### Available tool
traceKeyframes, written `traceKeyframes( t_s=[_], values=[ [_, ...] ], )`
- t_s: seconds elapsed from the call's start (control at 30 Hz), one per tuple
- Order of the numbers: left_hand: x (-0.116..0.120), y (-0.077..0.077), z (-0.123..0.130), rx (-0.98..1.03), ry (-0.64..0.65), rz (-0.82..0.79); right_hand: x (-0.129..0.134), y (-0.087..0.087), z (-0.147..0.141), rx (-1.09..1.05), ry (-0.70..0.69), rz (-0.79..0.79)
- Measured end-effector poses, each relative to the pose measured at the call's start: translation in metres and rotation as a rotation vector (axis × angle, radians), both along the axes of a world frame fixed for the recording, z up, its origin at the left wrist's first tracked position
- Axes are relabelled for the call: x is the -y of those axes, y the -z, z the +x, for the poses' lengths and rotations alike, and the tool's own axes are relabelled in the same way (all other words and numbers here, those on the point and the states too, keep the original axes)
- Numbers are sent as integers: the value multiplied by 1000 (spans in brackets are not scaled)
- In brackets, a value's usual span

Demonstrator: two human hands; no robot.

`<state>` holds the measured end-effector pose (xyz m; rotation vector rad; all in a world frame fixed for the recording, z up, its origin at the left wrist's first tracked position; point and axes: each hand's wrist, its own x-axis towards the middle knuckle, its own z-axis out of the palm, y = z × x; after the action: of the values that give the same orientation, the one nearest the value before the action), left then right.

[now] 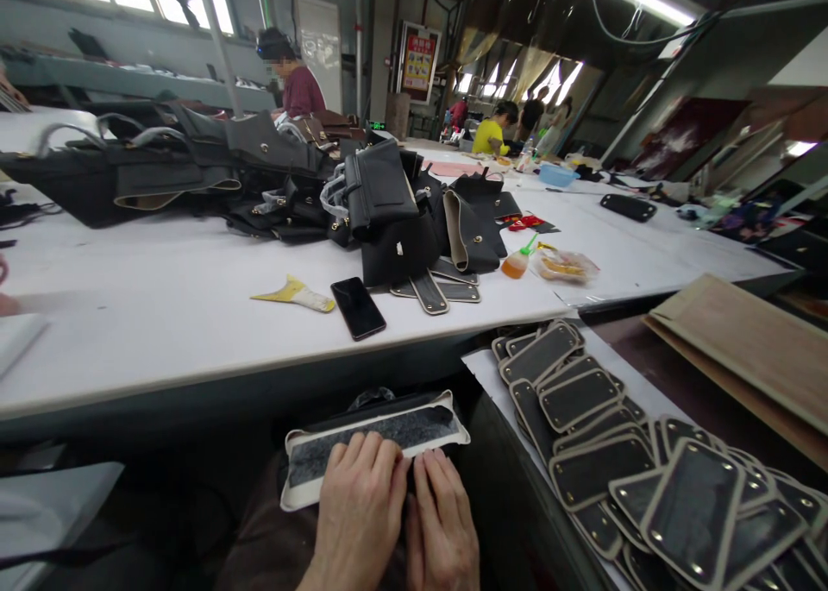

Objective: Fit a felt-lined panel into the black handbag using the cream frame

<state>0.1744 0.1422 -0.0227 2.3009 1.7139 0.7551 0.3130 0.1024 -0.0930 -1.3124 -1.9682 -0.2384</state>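
Observation:
A bag part with a cream rim and a dark grey inner panel (310,460) lies across my lap, below the table edge. My left hand (363,500) has its fingers bent over the near rim, near the middle. Beside it my right hand (443,509) presses its fingers together on the same rim, a little to the right. Both thumbs are mostly hidden, and the two hands nearly touch. Behind the rim, dark material and some clear plastic (372,397) show.
Black bags (381,190) are heaped on the white table (161,315), with a phone (358,308), a yellow-handled tool (294,294) and a glue bottle (517,261) nearer. Black panels with studs (692,509) are piled at right beside a brown board (750,349). People work further back.

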Motion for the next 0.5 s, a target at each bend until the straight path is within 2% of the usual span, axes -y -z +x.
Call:
traceKeyframes(
  t_s=[0.17, 0.4, 0.5],
  values=[
    [9, 8, -21, -45, 37, 77, 2, -1, -17, -47, 22, 12],
    [15, 4, -33, 32, -56, 111, 3, -1, -34, -26, -14, 21],
    [18, 3, -38, 68, -74, 130, 1, -6, -41, 2, -32, 71]
  ],
)
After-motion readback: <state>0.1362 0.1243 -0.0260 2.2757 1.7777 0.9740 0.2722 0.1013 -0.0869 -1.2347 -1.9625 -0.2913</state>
